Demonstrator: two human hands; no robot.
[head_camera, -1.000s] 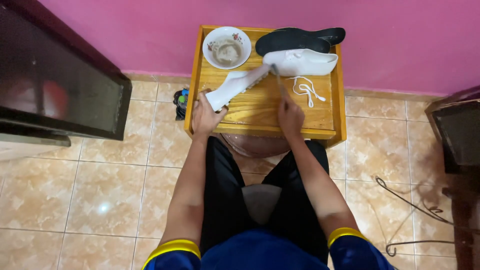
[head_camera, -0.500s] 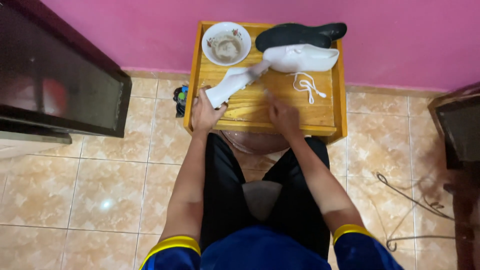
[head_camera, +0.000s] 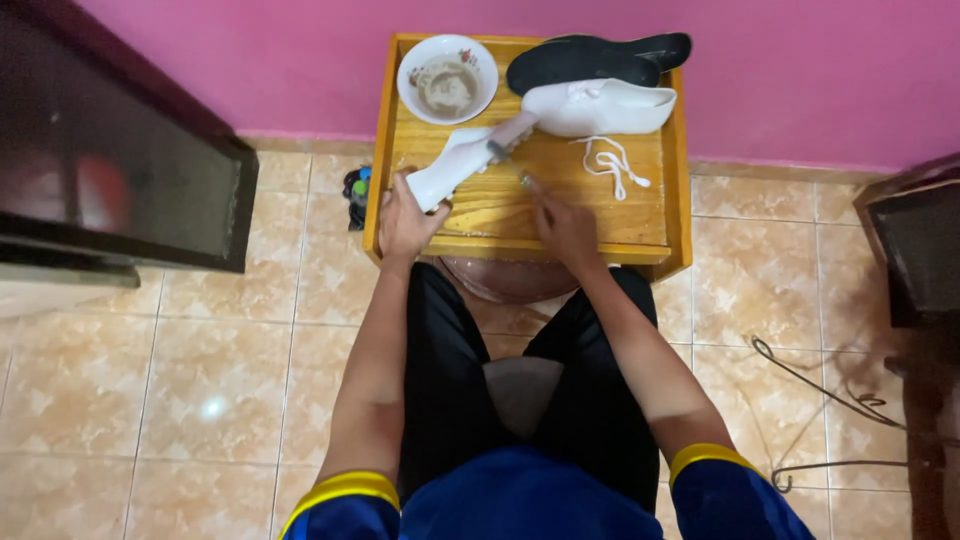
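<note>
White insole (head_camera: 452, 168) was pinned flat on the wooden table (head_camera: 600, 215), near the bowl (head_camera: 447, 78), by left hand (head_camera: 408, 222), fingers closed on its end. Right hand (head_camera: 566, 228) gripped a brush (head_camera: 507, 137). Loose grip: the insole could slide into the bowl, judging by the closeness.

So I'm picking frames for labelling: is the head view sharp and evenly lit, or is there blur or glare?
Head view: mostly sharp and evenly lit; the right hand looks slightly soft, the left hand on the white shoe is crisp; a small glare spot sits on the floor tile; the dark glass cabinet shows blurry reflections.
</note>
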